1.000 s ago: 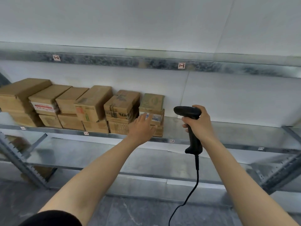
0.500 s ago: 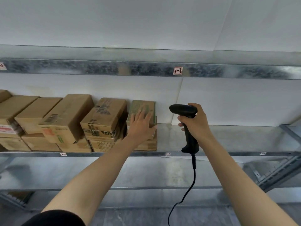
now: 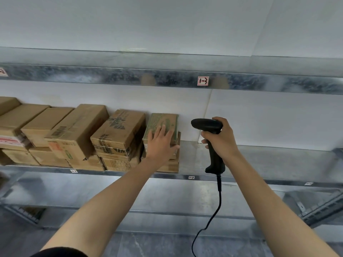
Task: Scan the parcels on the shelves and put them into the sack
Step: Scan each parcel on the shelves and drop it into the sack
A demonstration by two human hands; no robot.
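Parcel: the green-printed parcel (image 3: 163,123) is the one in play. It tops the rightmost stack on the middle shelf (image 3: 241,158) and sits on a plain carton (image 3: 169,166), close to the white wall.
What changed: a second ago the left hand (image 3: 160,143) was down at the front of that stack, and now it's up on the parcel's top. The parcel itself hasn't budged as far as I can tell.
Left hand: lying flat, fingers straight and spread, thumb poking out to the right by the front edge. It's resting on the parcel, not wrapped round it.
Right hand: the right hand (image 3: 220,140) is closed round the grip of the barcode scanner (image 3: 207,124), near the parcel's right side but clear of it, nose pointing left at it. It's barely moved.
What that means: my guess is this is the pull-it-out step, with the scan next. This one isn't bagged yet, and the sack isn't in view.
Parcel looks: a small, flattish cardboard box with a green print all over the top. The front face is mostly behind the hand, so no barcode is visible.
Neighbours: a black-printed carton (image 3: 120,130) just beside it on the left, then more brown cartons in two layers.
Further out: the scanner cable (image 3: 220,197) dangles down, and there's a shelf tag (image 3: 203,81) reading 1-3 on the beam above.
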